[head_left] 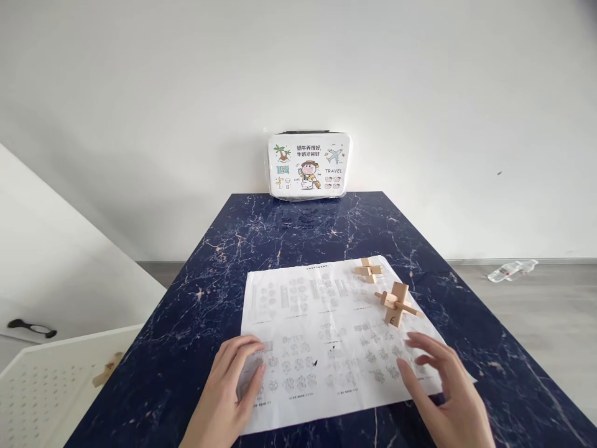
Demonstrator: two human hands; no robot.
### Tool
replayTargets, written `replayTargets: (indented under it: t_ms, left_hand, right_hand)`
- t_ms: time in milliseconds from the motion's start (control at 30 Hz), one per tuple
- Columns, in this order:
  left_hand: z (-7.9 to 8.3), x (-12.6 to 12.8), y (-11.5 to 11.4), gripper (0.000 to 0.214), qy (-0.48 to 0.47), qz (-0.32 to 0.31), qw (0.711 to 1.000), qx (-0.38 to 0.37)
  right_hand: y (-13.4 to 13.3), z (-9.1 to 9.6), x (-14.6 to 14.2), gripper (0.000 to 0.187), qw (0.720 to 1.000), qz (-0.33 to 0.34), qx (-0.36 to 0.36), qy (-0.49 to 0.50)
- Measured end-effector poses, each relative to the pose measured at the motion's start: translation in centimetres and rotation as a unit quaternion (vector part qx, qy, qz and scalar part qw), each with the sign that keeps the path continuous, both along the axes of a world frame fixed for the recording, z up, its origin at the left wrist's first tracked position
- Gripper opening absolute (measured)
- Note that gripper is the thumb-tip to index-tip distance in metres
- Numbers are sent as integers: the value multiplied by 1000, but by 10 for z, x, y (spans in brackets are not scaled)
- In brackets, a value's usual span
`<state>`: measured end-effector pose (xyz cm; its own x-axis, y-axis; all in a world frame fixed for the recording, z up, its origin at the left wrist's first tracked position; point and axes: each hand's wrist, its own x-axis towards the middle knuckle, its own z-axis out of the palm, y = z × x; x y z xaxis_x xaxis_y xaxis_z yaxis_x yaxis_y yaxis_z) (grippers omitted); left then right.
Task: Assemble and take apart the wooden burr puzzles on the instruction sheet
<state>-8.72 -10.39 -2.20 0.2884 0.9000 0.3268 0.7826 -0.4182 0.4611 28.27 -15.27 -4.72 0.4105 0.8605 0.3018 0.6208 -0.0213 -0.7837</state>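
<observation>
A printed paper sheet point(326, 323) with rows of small grey diagrams lies on the dark blue marbled table. My left hand point(233, 379) rests at its left edge, fingers apart and holding nothing. At the lower right edge is my right hand point(443, 386), its thumb and fingers spread with nothing between them. Just beyond that hand, a wooden interlocking puzzle point(395, 303) with a round peg and a dark mark on one block sits on the sheet. Farther back, near the top right corner, lies a smaller cross-shaped wooden puzzle point(369, 270).
A white case with cartoon prints point(308, 165) stands against the wall at the table's far end. To the lower left is a white perforated basket point(41, 386) with wooden pieces point(108, 368) in it. A clear plastic bottle point(512, 270) lies on the floor at right.
</observation>
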Motion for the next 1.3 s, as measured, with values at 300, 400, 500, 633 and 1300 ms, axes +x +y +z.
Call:
replayTargets:
  t_ms: [300, 400, 500, 633, 1300]
  left_hand:
    - [5, 1, 2, 24, -1, -1, 1000, -6]
    - [5, 2, 2, 24, -3, -2, 1000, -4]
    - [6, 2, 2, 23, -2, -4, 1000, 1]
    - [6, 1, 2, 23, -1, -8, 1000, 8]
    - [4, 6, 5, 24, -43, 58, 997, -15]
  right_hand:
    - [-2, -19, 0, 35, 991, 84, -61, 84]
    - [-2, -14, -1, 34, 992, 95, -60, 64]
    - [-1, -10, -4, 32, 991, 103, -64, 54]
    - [0, -5, -5, 33, 992, 100, -67, 50]
    - [4, 3, -26, 42, 996, 90, -25, 17]
